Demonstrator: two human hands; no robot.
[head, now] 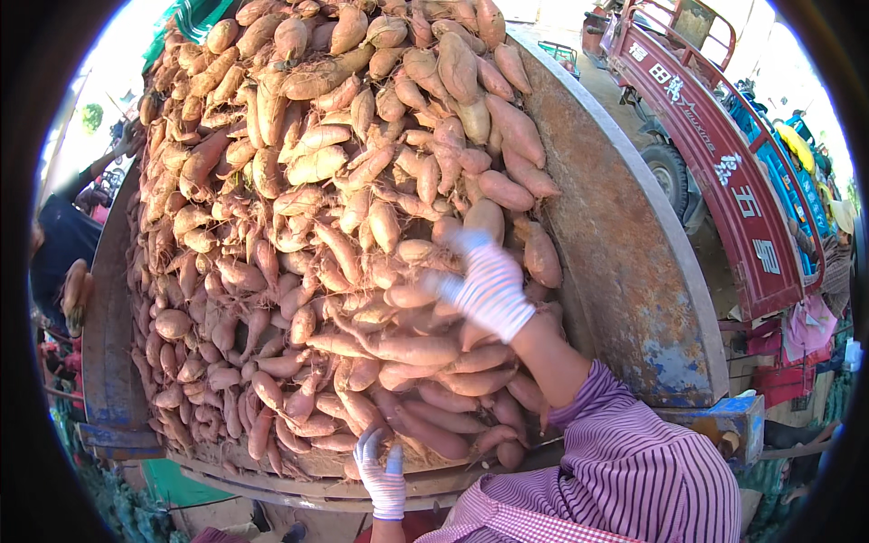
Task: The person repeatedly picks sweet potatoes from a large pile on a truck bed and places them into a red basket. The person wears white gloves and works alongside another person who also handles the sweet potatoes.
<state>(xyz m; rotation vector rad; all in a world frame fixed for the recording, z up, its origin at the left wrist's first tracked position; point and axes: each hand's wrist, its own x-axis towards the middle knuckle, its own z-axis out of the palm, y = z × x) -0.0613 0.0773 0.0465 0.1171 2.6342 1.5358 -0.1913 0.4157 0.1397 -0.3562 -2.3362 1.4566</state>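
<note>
Sweet potatoes (319, 231), soil-dusted and with thin roots, are heaped across a rusty metal truck bed. My right hand (485, 285), in a striped knit glove, is over the right part of the heap. It is blurred by motion, its thumb and fingers spread, and no sweet potato shows between them. At the bed's near edge (434, 492) is my left hand (381, 475), gloved the same way. Its fingers and thumb are apart beside the lowest sweet potatoes, with nothing visible in it.
The rusty side wall (618, 210) of the bed rises on my right, and another wall (112, 326) stands on the left. Beyond the right wall is a red cargo tricycle (719, 163) bearing writing. A person (64, 237) is outside the left wall, near some held sweet potatoes (76, 295).
</note>
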